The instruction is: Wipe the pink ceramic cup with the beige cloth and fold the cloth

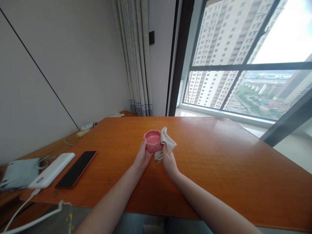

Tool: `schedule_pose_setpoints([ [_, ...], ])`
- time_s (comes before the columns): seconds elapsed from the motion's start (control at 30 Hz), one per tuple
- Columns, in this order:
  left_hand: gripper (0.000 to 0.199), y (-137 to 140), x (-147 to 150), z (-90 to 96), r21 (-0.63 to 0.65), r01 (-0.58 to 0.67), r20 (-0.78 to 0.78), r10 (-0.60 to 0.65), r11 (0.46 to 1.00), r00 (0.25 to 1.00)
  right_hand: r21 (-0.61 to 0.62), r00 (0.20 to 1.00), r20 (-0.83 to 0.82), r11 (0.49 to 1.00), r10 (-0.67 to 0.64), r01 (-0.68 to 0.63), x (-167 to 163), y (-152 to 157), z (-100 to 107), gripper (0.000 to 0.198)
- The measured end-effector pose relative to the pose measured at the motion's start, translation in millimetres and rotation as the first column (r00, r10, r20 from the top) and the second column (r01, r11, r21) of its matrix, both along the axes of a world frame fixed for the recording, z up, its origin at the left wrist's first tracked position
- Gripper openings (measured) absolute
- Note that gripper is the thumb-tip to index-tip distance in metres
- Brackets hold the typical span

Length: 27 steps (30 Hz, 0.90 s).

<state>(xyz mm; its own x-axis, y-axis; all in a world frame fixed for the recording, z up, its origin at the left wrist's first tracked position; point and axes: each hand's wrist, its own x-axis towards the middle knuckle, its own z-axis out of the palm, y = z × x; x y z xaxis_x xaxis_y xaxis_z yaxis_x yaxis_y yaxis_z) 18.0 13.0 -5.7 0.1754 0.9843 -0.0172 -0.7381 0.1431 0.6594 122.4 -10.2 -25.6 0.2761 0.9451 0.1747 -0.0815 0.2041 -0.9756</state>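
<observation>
A small pink ashtray (153, 138) with a notched rim is held above the middle of the wooden table, its hollow facing me. My left hand (144, 155) grips its left side, thumb at the rim and fingers underneath. A pale beige cloth (167, 139) is draped over the ashtray's right edge, with a folded end hanging below. My right hand (169, 160) is closed on the cloth, pressing it against the ashtray's right side. The fingers behind the cloth are hidden.
On the left of the wooden table (219, 169) lie a dark phone (76, 169) and a white power bank (52, 170) with a cable. Past them are a light blue pouch (20, 174) and a power strip (87, 126). A window (239, 67) stands behind, right.
</observation>
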Motion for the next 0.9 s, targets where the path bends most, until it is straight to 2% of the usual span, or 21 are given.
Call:
schedule_pose_setpoints([
  [0.2,0.041,-0.2,5.9,-8.9,0.034,-0.074,-0.038,0.075,0.997,0.996,0.024,0.999,0.004,0.999,-0.048,0.048,3.6,2.0,3.1,0.061],
  [0.37,0.054,-10.4,13.0,-8.1,0.090,-0.029,-0.125,0.040,0.996,0.991,0.049,1.000,0.020,0.999,-0.018,0.017,21.9,15.0,6.2,0.062],
  [0.43,0.051,-12.3,13.2,-6.2,0.098,-0.019,-0.129,0.031,0.995,0.991,0.046,1.000,-0.010,0.999,-0.009,0.010,29.2,23.0,3.3,0.060],
  [0.53,0.044,-10.6,9.6,-3.8,0.072,0.072,-0.126,-0.062,0.995,0.990,0.038,0.995,-0.102,0.999,-0.004,0.007,40.7,36.0,-2.5,0.055],
  [0.63,0.048,-6.3,2.7,-1.2,-0.005,0.165,-0.163,-0.164,0.986,0.973,0.004,0.991,-0.132,1.000,0.015,-0.014,53.1,45.8,-4.7,0.051],
  [0.77,0.058,-4.3,-7.7,5.1,-0.115,0.269,-0.231,-0.289,0.956,0.929,-0.109,0.981,-0.105,0.978,0.165,-0.176,64.3,46.1,3.1,0.037],
  [0.83,0.057,-5.3,-12.2,7.6,-0.134,0.360,-0.246,-0.383,0.923,0.891,-0.161,0.955,-0.084,0.942,0.284,-0.294,65.3,40.5,9.9,0.032],
  [0.9,0.052,-6.0,-15.7,7.2,-0.159,0.399,-0.273,-0.428,0.903,0.861,-0.188,0.921,-0.066,0.902,0.383,-0.389,63.8,33.2,16.2,0.029],
])
